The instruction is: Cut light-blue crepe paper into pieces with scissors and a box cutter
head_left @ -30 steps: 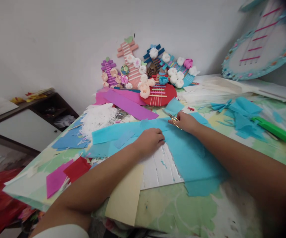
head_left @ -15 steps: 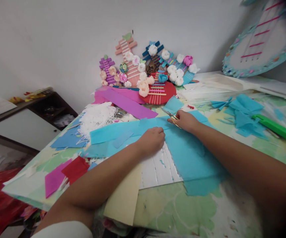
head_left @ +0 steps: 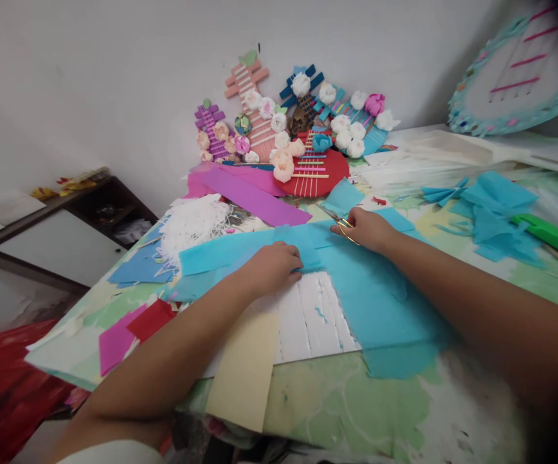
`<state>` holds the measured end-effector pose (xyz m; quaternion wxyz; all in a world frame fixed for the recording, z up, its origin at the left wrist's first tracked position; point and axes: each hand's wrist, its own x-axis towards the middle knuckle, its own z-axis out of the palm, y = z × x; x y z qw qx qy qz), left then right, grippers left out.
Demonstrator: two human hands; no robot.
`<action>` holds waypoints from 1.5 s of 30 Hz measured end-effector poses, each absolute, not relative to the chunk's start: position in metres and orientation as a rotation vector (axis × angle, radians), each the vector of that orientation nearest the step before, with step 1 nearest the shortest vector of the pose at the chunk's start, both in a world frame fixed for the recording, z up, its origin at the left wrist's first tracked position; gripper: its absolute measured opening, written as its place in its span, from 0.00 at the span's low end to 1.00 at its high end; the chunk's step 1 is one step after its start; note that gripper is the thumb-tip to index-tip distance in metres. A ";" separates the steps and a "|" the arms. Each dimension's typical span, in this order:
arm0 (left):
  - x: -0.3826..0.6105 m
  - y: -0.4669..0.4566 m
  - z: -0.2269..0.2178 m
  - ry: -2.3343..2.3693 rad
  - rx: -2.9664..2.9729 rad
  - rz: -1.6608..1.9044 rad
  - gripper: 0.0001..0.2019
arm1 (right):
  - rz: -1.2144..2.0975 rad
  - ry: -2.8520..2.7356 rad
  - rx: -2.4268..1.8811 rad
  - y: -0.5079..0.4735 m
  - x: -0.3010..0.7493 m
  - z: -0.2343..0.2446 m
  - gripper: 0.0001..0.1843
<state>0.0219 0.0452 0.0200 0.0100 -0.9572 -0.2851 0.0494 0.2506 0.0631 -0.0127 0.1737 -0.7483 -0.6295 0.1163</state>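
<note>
My right hand (head_left: 368, 229) is closed round the gold handles of a pair of scissors (head_left: 344, 229), whose blades point left and away, low over the blue sheets. The fingers of my left hand (head_left: 276, 264) are bent together at the near edge of a blue crepe paper strip (head_left: 230, 248), thumb below and fingertips above. Below that hand lies a white board (head_left: 308, 322) with dark ruled lines and blue scraps stuck on it. A wide blue crepe paper sheet (head_left: 380, 316) covers the board's right side. A cream paper piece (head_left: 247, 367) lies under my left forearm.
Decorated toy guitars (head_left: 259, 122) with paper flowers lean on the wall. A purple paper strip (head_left: 259, 196), a heap of white shreds (head_left: 194, 222), a red paper piece (head_left: 151, 320), blue scraps (head_left: 499, 219) and a green tool (head_left: 552, 238) lie on the table.
My left hand has moved left along the blue strip, uncovering more of the white board. My right hand still holds the scissors at nearly the same spot. The view has shifted slightly.
</note>
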 end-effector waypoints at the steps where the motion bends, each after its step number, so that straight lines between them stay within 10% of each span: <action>1: 0.019 0.044 0.021 -0.904 -2.984 0.173 0.06 | 0.338 -1.792 -2.124 0.063 0.251 -0.012 0.20; 31: 0.005 0.039 0.026 -1.297 -2.826 0.074 0.11 | 0.242 -2.008 -2.065 0.033 0.273 0.031 0.22; 39: 0.031 0.068 0.027 -1.629 -2.850 0.003 0.25 | -0.107 -2.454 -2.096 -0.026 0.273 0.040 0.23; 45: 0.039 0.107 0.013 -1.961 -2.617 -0.030 0.16 | -0.133 -2.643 -2.032 -0.036 0.268 0.029 0.20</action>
